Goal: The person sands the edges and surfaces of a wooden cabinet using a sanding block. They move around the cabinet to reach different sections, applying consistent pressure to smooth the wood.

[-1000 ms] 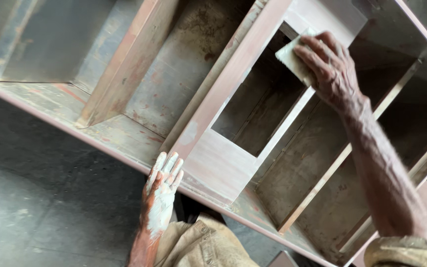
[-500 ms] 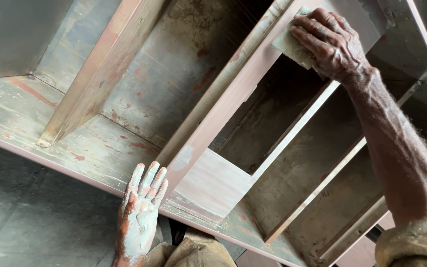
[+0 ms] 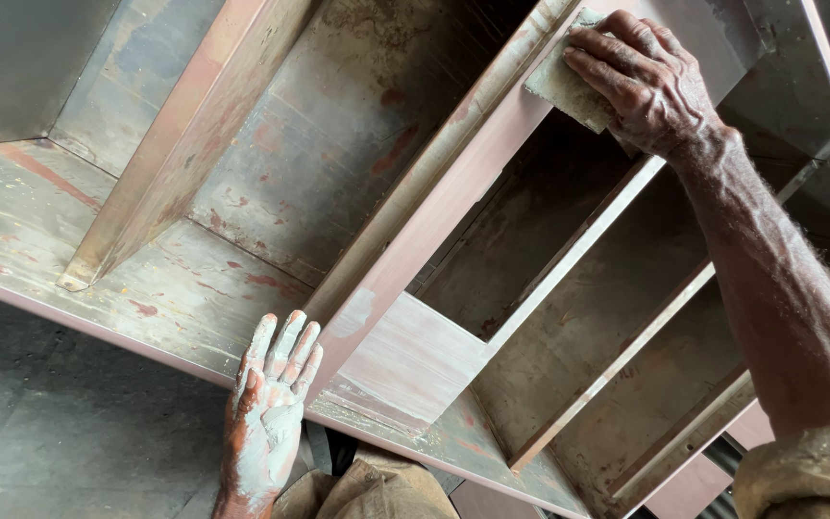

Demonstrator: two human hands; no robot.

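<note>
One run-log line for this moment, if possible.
right hand: presses sanding pad on cabinet frame | left hand: flat on cabinet edge, empty

The cabinet (image 3: 405, 317) looks like sheet metal, matt, coated in dull reddish-brown primer with grey patches, scuffs and rubbed bare spots. The pad (image 3: 564, 88) is rough, grey and gritty like sandpaper. The left hand (image 3: 266, 423) is caked in pale, dry dust.

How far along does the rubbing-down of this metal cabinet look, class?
Looks done: the pale, smooth panel near the left hand, which rests flat on the cabinet edge. In hand: the right hand presses a sanding pad on the reddish frame bar. Left: blotchy, rust-marked inner walls.
</note>
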